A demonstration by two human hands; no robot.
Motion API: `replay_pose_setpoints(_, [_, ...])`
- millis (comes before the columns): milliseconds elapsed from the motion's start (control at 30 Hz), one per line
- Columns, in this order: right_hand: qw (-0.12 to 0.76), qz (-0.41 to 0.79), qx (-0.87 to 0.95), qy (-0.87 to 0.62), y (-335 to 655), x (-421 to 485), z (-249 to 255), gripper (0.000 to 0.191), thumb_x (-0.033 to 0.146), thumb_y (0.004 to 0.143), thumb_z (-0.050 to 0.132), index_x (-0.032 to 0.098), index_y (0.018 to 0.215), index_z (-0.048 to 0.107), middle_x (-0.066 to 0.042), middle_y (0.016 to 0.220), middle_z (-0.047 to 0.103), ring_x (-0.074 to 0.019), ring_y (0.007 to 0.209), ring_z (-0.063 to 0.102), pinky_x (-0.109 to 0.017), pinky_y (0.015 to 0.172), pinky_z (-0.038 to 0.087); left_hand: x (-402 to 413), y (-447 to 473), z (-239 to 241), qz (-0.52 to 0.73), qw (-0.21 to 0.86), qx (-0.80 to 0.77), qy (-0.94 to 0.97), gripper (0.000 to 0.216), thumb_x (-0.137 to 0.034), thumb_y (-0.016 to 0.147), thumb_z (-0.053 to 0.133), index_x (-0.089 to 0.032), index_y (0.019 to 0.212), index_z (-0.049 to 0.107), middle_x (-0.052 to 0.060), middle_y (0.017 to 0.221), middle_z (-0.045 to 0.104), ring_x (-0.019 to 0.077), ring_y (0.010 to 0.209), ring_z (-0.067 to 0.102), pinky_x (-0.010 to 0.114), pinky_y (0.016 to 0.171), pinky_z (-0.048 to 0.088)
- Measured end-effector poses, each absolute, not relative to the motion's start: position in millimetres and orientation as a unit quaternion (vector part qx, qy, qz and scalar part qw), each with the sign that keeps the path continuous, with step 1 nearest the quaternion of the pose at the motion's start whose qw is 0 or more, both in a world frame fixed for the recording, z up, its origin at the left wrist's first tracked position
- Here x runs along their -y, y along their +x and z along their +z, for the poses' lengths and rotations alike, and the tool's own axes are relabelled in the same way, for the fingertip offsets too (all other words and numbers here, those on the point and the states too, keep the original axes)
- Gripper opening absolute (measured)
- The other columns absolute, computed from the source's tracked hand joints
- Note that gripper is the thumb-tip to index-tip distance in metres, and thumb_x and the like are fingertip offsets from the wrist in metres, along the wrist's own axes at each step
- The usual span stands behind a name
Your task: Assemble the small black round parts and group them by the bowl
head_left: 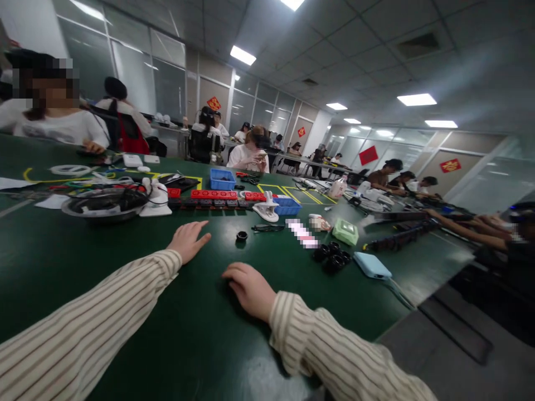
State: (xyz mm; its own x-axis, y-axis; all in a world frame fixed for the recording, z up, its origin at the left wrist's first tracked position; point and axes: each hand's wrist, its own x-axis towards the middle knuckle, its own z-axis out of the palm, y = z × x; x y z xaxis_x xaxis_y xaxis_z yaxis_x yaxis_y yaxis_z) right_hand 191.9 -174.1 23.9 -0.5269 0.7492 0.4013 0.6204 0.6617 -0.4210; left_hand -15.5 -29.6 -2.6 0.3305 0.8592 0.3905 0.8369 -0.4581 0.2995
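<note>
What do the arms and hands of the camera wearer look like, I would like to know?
The left sleeve and right sleeve are cream with thin dark lengthwise stripes, gathered near the wrists. The left hand and right hand wear no gloves.

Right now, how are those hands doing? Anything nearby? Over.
Left hand open, thumb out. Right hand loosely curled, palm hidden. Small black ring beyond it, untouched. Black parts clustered rightward.

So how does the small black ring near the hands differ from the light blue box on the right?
The black ring is round; the light blue box is rectangular. The ring is clearly smaller than the box. A pale cable trails from the box, while none shows on the ring. Both rest on the green tabletop.
</note>
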Motion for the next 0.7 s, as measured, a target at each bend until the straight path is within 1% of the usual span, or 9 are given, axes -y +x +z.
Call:
replay_pose_setpoints(100, [0.276, 0.17, 0.82, -0.472, 260.7, 254.7, 29.0, 0.027, 0.017, 0.082, 0.043, 0.025, 0.106, 0.052, -0.004, 0.108, 0.056, -0.014, 0.102, 0.051, -0.027, 0.09, 0.043, 28.4, -14.6, -4.8, 0.234, 0.036, -0.506, 0.829, 0.061, -0.053, 0.083, 0.018, -0.014, 0.127, 0.037, 0.012, 0.122, 0.047, 0.0266, 0.115, 0.039, 0.042, 0.097, 0.028])
replay_pose_setpoints(167, [0.289, 0.149, 0.758, -0.566, 315.2, 289.6, 27.0, 0.026, 0.024, 0.08, 0.048, 0.026, 0.105, 0.052, -0.006, 0.104, 0.058, -0.0172, 0.098, 0.055, -0.031, 0.085, 0.047, 27.2, -13.6, -6.7, 0.215, 0.039, -0.501, 0.837, 0.062, -0.055, 0.082, 0.02, -0.016, 0.127, 0.037, 0.012, 0.123, 0.046, 0.0274, 0.115, 0.039, 0.043, 0.097, 0.028])
replay_pose_setpoints(233, [0.305, 0.108, 0.673, -0.665, 371.0, 301.0, 22.8, 0.027, 0.031, 0.077, 0.051, 0.025, 0.103, 0.053, -0.007, 0.102, 0.059, -0.02, 0.095, 0.057, -0.035, 0.084, 0.047, 25.0, -13.4, -8.5, 0.202, 0.038, -0.505, 0.838, 0.063, -0.055, 0.081, 0.02, -0.016, 0.127, 0.037, 0.011, 0.123, 0.046, 0.0276, 0.116, 0.039, 0.043, 0.097, 0.028])
replay_pose_setpoints(300, [0.324, 0.076, 0.618, -0.712, 420.6, 291.9, 19.0, 0.031, 0.037, 0.072, 0.056, 0.022, 0.098, 0.055, -0.007, 0.1, 0.06, -0.0223, 0.094, 0.057, -0.039, 0.086, 0.046, 22.6, -13.9, -9.7, 0.201, 0.035, -0.512, 0.835, 0.064, -0.055, 0.082, 0.018, -0.014, 0.127, 0.038, 0.012, 0.123, 0.047, 0.027, 0.115, 0.04, 0.042, 0.097, 0.029])
replay_pose_setpoints(367, [0.345, 0.061, 0.576, -0.739, 456.7, 270.4, 16.5, 0.039, 0.039, 0.066, 0.059, 0.02, 0.1, 0.054, -0.008, 0.099, 0.061, -0.0232, 0.093, 0.058, -0.04, 0.086, 0.045, 21.2, -14.9, -10.1, 0.203, 0.029, -0.52, 0.829, 0.065, -0.054, 0.081, 0.017, -0.012, 0.126, 0.038, 0.013, 0.121, 0.048, 0.0266, 0.114, 0.041, 0.041, 0.097, 0.03])
replay_pose_setpoints(500, [0.374, 0.018, 0.531, -0.76, 483.3, 225.9, 12.7, 0.047, 0.041, 0.063, 0.061, 0.016, 0.102, 0.053, -0.011, 0.097, 0.062, -0.0241, 0.089, 0.059, -0.041, 0.082, 0.045, 22.5, -18.1, -10.0, 0.201, 0.021, -0.529, 0.824, 0.064, -0.053, 0.081, 0.019, -0.011, 0.124, 0.041, 0.013, 0.12, 0.05, 0.026, 0.113, 0.043, 0.04, 0.096, 0.033])
replay_pose_setpoints(600, [0.413, 0.003, 0.514, -0.752, 483.0, 213.2, 6.0, 0.063, 0.044, 0.061, 0.063, 0.017, 0.114, 0.045, -0.013, 0.108, 0.057, -0.0226, 0.081, 0.06, -0.04, 0.077, 0.048, 22.7, -20.7, -11.7, 0.204, 0.025, -0.535, 0.82, 0.061, -0.052, 0.082, 0.019, -0.013, 0.123, 0.042, 0.011, 0.12, 0.051, 0.0248, 0.114, 0.043, 0.039, 0.096, 0.033])
replay_pose_setpoints(667, [0.449, -0.017, 0.49, -0.747, 481.7, 216.5, 1.2, 0.073, 0.048, 0.059, 0.064, 0.017, 0.121, 0.039, -0.016, 0.119, 0.05, -0.0232, 0.084, 0.06, -0.04, 0.077, 0.047, 21.8, -21.7, -13.4, 0.209, 0.03, -0.534, 0.819, 0.061, -0.052, 0.082, 0.02, -0.013, 0.123, 0.043, 0.011, 0.119, 0.052, 0.0246, 0.113, 0.044, 0.039, 0.096, 0.033])
replay_pose_setpoints(700, [0.471, -0.033, 0.474, -0.744, 480.1, 220.7, 0.2, 0.074, 0.051, 0.061, 0.062, 0.016, 0.122, 0.038, -0.016, 0.122, 0.047, -0.024, 0.087, 0.059, -0.04, 0.078, 0.047, 21.4, -21.8, -14.3, 0.213, 0.034, -0.532, 0.819, 0.061, -0.052, 0.082, 0.02, -0.013, 0.123, 0.043, 0.011, 0.119, 0.052, 0.0248, 0.113, 0.044, 0.039, 0.096, 0.034])
